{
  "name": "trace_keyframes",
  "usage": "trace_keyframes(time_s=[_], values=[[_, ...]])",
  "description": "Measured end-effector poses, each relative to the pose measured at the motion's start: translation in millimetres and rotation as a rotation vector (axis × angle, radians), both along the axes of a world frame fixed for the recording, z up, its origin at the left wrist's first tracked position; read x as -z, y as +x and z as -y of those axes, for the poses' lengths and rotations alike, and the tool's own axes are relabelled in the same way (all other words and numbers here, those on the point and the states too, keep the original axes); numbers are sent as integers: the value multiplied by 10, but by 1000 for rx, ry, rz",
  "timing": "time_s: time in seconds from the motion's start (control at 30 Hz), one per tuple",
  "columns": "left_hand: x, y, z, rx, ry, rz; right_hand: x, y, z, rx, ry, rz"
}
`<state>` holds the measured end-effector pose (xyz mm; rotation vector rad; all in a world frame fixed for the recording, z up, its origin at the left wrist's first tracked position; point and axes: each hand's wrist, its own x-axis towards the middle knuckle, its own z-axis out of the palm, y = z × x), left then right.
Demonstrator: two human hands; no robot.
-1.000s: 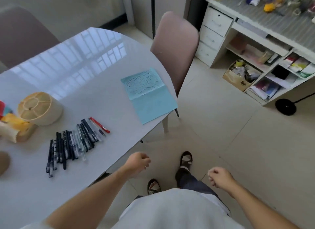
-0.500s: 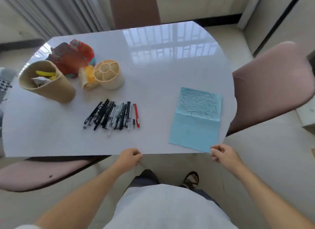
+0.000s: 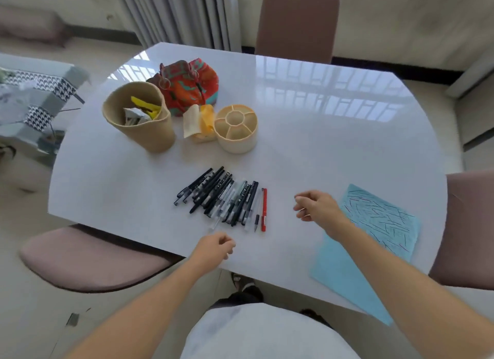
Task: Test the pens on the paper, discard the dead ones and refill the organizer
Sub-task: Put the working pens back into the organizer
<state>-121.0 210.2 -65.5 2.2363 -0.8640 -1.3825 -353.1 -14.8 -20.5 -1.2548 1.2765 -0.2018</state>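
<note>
1. Table [image 3: 334,150]: white glossy top w/ rounded corners; carries all task items.
2. Pens [image 3: 224,198]: loose row of approx. parallel barrels at near-centre, mostly black or clear; tips and caps point near/far.
3. Red pen [image 3: 264,209]: rightmost of the row, just beside a clear-barrelled one.
4. Paper [image 3: 369,241]: light blue sheet at near right, its near corner overhanging the table edge. Far half is dense w/ short dark test strokes; near half is bare.
5. Organizer [image 3: 236,129]: cream round holder w/ centre well and radial compartments, far of the pens. No pens in it.
6. Tan cylindrical bin [image 3: 139,118]: far left; holds crumpled scraps incl. something yellow. Prob. the discard bin, though no pen is discernible inside.
7. Left hand [image 3: 213,247]: above the near table edge, just near of the pens; fingers loosely curled, holding nothing.
8. Right hand [image 3: 315,206]: between red pen and paper, fingers loosely curled toward the pens, palm empty; touches neither.
9. Step in hand (judgement): strokes suggest testing is well along or done; hands are poised to take pens.
10. Next move (judgement): pinch one or a few barrels w/o scattering the row, then carry them upright to an organizer compartment.
</note>
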Motion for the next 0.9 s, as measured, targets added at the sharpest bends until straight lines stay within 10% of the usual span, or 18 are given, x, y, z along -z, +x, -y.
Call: trace_keyframes(time_s=[0.43,0.9], values=[[324,542,-73,-82,-25,-235,32,2095,1101,228,67,-62],[352,537,-104,-213,-13,-300,183,2204,1389,201,72,-111]])
